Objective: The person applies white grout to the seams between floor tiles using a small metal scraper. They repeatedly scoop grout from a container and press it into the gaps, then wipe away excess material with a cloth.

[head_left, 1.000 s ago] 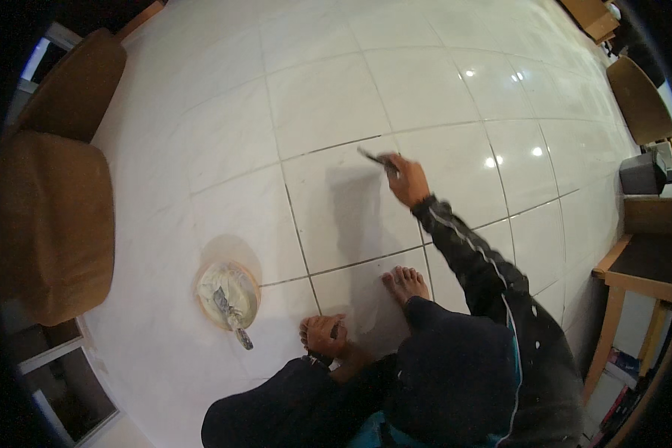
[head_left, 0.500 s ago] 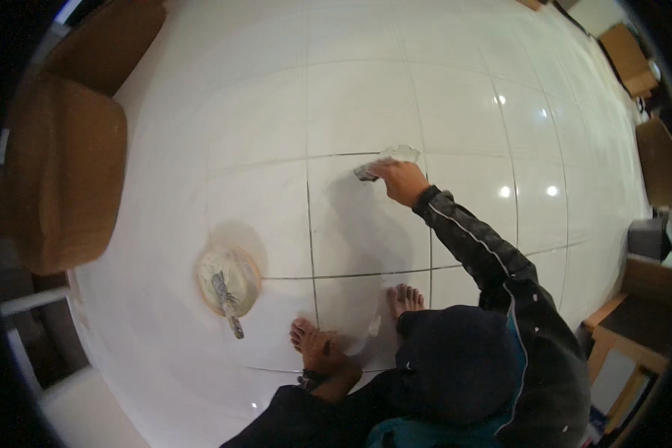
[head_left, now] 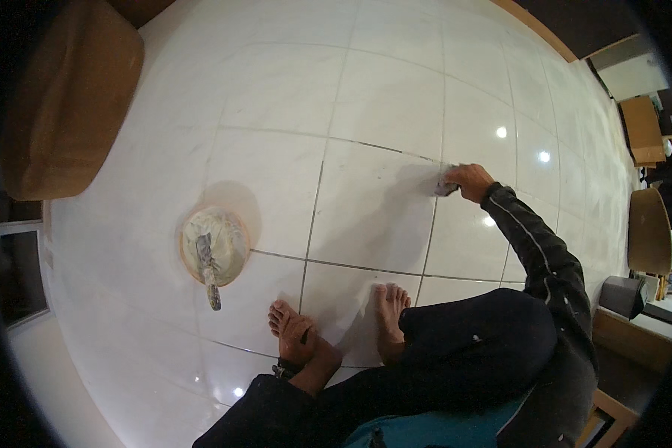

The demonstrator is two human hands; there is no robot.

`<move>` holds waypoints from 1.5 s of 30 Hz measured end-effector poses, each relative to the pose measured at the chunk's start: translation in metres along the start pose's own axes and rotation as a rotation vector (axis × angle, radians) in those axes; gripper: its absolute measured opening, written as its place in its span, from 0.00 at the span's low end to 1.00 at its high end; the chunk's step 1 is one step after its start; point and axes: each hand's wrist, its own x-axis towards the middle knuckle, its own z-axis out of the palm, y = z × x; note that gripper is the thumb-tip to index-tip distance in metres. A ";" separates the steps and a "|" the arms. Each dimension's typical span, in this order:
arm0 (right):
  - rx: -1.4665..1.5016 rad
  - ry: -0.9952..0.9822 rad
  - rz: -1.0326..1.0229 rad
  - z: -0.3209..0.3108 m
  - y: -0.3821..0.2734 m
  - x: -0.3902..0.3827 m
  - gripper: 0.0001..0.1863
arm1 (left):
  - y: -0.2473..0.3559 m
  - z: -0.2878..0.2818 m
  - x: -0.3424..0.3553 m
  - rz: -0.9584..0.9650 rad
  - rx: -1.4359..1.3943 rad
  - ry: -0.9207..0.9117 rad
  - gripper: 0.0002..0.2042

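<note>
Floor tiles (head_left: pixel 388 97) white with bright specular spots, crossed by a grid of joint lines (head_left: pixel 312 216) reading dark grey around the middle and paler toward the far side; bowl (head_left: pixel 249 243) peach-orange at the rim, paste (head_left: pixel 230 228) creamy white, knife (head_left: pixel 205 250) grey with a mottled dark and yellowish handle, scraper (head_left: pixel 445 188) greyish. Sleeve (head_left: pixel 521 220) black with a thin pale grey stripe lengthwise, trousers (head_left: pixel 493 321) near-black with a white fleck, shirt (head_left: pixel 433 429) teal. Surroundings: armchair (head_left: pixel 78 97) plain brown, bin (head_left: pixel 623 296) dark grey, box (head_left: pixel 641 123) orange-tan.
</note>
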 end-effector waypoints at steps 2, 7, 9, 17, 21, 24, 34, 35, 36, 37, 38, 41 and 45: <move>0.028 -0.232 0.071 -0.013 -0.001 -0.006 0.22 | 0.009 -0.002 0.000 -0.016 0.005 -0.017 0.06; 0.175 0.201 0.242 -0.040 -0.035 0.054 0.19 | 0.013 -0.007 0.000 0.068 -0.030 0.046 0.06; 0.116 0.201 0.249 -0.030 -0.048 0.078 0.18 | 0.012 -0.005 0.000 0.040 -0.096 0.027 0.06; 0.091 0.016 0.063 -0.003 -0.107 0.068 0.22 | 0.018 -0.005 -0.007 -0.055 -0.049 0.070 0.05; 0.066 0.356 -0.085 -0.020 -0.075 0.121 0.22 | 0.031 -0.011 0.002 -0.056 -0.002 0.128 0.05; 0.001 0.206 0.002 -0.043 -0.069 0.156 0.19 | 0.016 -0.008 -0.003 -0.054 0.012 -0.056 0.05; 0.132 0.143 -0.024 -0.002 -0.023 0.013 0.22 | 0.009 0.001 -0.012 -0.050 0.045 0.043 0.07; 0.160 0.144 0.003 0.001 -0.023 -0.009 0.23 | 0.010 0.002 -0.010 -0.015 0.057 0.047 0.07; 0.121 -0.035 0.095 0.002 -0.026 -0.018 0.23 | 0.011 0.000 -0.007 -0.011 0.060 0.040 0.07; 0.155 -0.045 0.094 0.002 -0.028 -0.023 0.23 | 0.013 -0.001 -0.005 0.000 0.094 0.040 0.07; 0.187 -0.056 0.101 -0.003 -0.030 -0.029 0.23 | 0.014 -0.003 -0.002 0.014 0.125 0.038 0.08; 0.236 0.174 0.216 -0.011 -0.027 -0.024 0.22 | 0.017 -0.003 0.006 0.038 0.142 0.008 0.08; 0.352 0.325 0.109 0.012 -0.023 -0.014 0.23 | 0.013 0.000 0.012 0.032 0.113 -0.044 0.08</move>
